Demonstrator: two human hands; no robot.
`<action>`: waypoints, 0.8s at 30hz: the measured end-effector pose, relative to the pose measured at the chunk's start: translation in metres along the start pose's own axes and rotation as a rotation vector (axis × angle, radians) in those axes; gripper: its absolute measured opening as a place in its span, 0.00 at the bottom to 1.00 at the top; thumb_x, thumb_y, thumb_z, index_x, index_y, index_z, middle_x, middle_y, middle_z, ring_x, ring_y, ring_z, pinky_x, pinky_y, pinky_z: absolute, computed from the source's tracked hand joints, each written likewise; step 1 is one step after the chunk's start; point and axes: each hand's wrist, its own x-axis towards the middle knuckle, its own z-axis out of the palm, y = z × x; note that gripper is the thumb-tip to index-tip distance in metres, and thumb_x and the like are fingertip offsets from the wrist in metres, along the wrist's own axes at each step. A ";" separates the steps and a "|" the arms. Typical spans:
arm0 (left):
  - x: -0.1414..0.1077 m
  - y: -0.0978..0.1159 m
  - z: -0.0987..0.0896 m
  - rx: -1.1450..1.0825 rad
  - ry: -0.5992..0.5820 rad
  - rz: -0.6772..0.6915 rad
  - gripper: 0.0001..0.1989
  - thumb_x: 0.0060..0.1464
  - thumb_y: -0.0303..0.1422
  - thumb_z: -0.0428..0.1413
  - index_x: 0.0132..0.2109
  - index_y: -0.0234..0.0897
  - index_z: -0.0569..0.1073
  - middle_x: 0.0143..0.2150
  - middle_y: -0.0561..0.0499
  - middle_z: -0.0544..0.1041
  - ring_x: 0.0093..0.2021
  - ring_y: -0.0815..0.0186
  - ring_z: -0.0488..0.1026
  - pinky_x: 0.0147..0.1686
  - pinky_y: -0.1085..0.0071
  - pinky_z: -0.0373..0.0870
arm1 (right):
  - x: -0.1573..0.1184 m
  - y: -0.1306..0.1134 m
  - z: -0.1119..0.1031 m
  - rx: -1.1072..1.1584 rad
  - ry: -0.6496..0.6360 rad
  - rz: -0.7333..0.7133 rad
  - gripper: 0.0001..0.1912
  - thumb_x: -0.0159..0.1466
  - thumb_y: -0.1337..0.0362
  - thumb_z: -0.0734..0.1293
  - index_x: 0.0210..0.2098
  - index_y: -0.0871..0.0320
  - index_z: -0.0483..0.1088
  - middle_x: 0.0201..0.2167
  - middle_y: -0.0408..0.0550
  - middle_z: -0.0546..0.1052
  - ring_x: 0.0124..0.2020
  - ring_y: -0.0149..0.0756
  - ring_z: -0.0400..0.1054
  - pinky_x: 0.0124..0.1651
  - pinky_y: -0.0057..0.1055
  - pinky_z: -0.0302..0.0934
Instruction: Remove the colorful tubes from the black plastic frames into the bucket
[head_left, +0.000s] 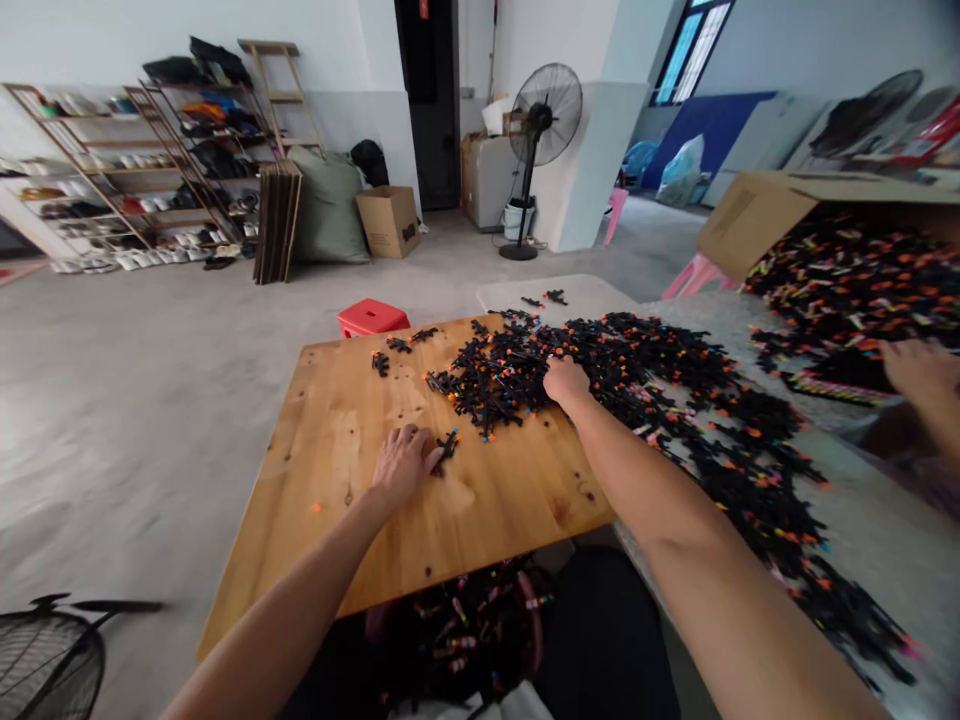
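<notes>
My left hand (405, 462) rests on the wooden board (322, 400), its fingers spread, with the thumb side touching a small black toy gun (448, 447) with blue and orange tips. At the near edge of a large pile of such black pieces (630, 350), my right hand (566, 380) has its fingers curled down among them. What those fingers hold, if anything, is hidden. A few loose black pieces (399, 344) lie near the board's far edge.
Another person's hand (919, 365) is at the right, beside a cardboard box (757, 215) spilling more pieces. Below the board's near edge is a pink-rimmed container (534, 625) of pieces. A red stool (373, 317) stands beyond the board, a fan (529, 150) farther back.
</notes>
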 end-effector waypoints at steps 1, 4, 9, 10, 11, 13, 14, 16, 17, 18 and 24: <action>0.003 -0.001 0.004 0.012 -0.002 -0.001 0.19 0.66 0.46 0.55 0.54 0.38 0.76 0.55 0.39 0.74 0.58 0.48 0.69 0.59 0.50 0.68 | 0.007 0.001 0.001 -0.012 -0.037 -0.008 0.27 0.69 0.64 0.60 0.67 0.55 0.65 0.63 0.64 0.66 0.56 0.53 0.71 0.55 0.45 0.66; 0.003 -0.001 0.014 0.008 -0.004 0.072 0.18 0.69 0.46 0.51 0.56 0.41 0.75 0.58 0.42 0.73 0.61 0.51 0.67 0.62 0.50 0.66 | 0.019 0.007 0.007 -0.048 -0.130 -0.069 0.31 0.68 0.61 0.62 0.70 0.53 0.60 0.67 0.63 0.63 0.56 0.52 0.72 0.55 0.45 0.66; -0.011 0.007 0.023 -0.052 0.016 0.186 0.18 0.69 0.44 0.51 0.57 0.40 0.75 0.61 0.40 0.72 0.63 0.49 0.66 0.63 0.46 0.65 | 0.003 0.028 0.010 -0.089 -0.222 -0.221 0.35 0.67 0.63 0.63 0.72 0.54 0.58 0.70 0.58 0.64 0.61 0.50 0.69 0.61 0.40 0.62; -0.014 0.009 0.024 -0.060 0.020 0.195 0.19 0.69 0.44 0.51 0.57 0.39 0.76 0.61 0.39 0.72 0.63 0.48 0.66 0.64 0.45 0.65 | -0.004 0.034 0.011 -0.096 -0.233 -0.239 0.35 0.67 0.63 0.63 0.72 0.54 0.57 0.70 0.57 0.65 0.62 0.49 0.68 0.61 0.38 0.61; -0.017 0.011 0.026 -0.066 0.025 0.200 0.19 0.69 0.44 0.51 0.57 0.39 0.76 0.61 0.39 0.72 0.63 0.47 0.66 0.64 0.45 0.65 | -0.013 0.041 0.011 -0.105 -0.242 -0.249 0.35 0.67 0.63 0.63 0.73 0.53 0.57 0.69 0.56 0.66 0.62 0.48 0.68 0.61 0.38 0.61; -0.022 0.014 0.028 -0.081 0.028 0.203 0.18 0.68 0.44 0.51 0.56 0.39 0.76 0.61 0.39 0.73 0.64 0.46 0.66 0.63 0.45 0.66 | -0.034 0.057 0.013 -0.125 -0.256 -0.242 0.35 0.68 0.63 0.61 0.74 0.53 0.55 0.69 0.56 0.67 0.61 0.48 0.69 0.60 0.38 0.61; -0.024 0.015 0.029 -0.094 0.029 0.202 0.18 0.68 0.44 0.52 0.55 0.39 0.77 0.61 0.38 0.73 0.64 0.46 0.66 0.63 0.44 0.66 | -0.046 0.067 0.013 -0.137 -0.261 -0.230 0.34 0.69 0.63 0.61 0.74 0.53 0.56 0.69 0.57 0.67 0.61 0.48 0.70 0.60 0.38 0.62; -0.026 0.017 0.029 -0.121 0.031 0.196 0.17 0.68 0.43 0.52 0.54 0.39 0.77 0.61 0.38 0.73 0.64 0.45 0.66 0.62 0.44 0.67 | -0.071 0.088 0.014 -0.157 -0.266 -0.203 0.30 0.70 0.64 0.59 0.71 0.53 0.61 0.69 0.57 0.67 0.60 0.47 0.70 0.59 0.38 0.62; -0.026 0.019 0.029 -0.130 0.029 0.195 0.17 0.68 0.43 0.52 0.54 0.39 0.77 0.61 0.38 0.73 0.63 0.45 0.67 0.62 0.44 0.67 | -0.084 0.099 0.014 -0.166 -0.267 -0.193 0.27 0.71 0.64 0.58 0.68 0.54 0.65 0.68 0.57 0.67 0.59 0.47 0.71 0.59 0.37 0.62; -0.026 0.020 0.029 -0.136 0.028 0.197 0.17 0.68 0.43 0.52 0.53 0.39 0.77 0.60 0.38 0.73 0.63 0.46 0.67 0.62 0.44 0.67 | -0.096 0.110 0.012 -0.173 -0.267 -0.184 0.25 0.71 0.64 0.58 0.66 0.55 0.68 0.68 0.56 0.67 0.59 0.46 0.71 0.59 0.36 0.61; -0.018 0.031 0.020 -0.109 0.086 0.246 0.12 0.65 0.39 0.55 0.50 0.40 0.77 0.60 0.39 0.75 0.64 0.45 0.67 0.66 0.41 0.59 | -0.133 0.148 -0.006 -0.207 -0.220 -0.099 0.23 0.71 0.65 0.60 0.62 0.55 0.72 0.57 0.56 0.77 0.53 0.46 0.74 0.53 0.34 0.63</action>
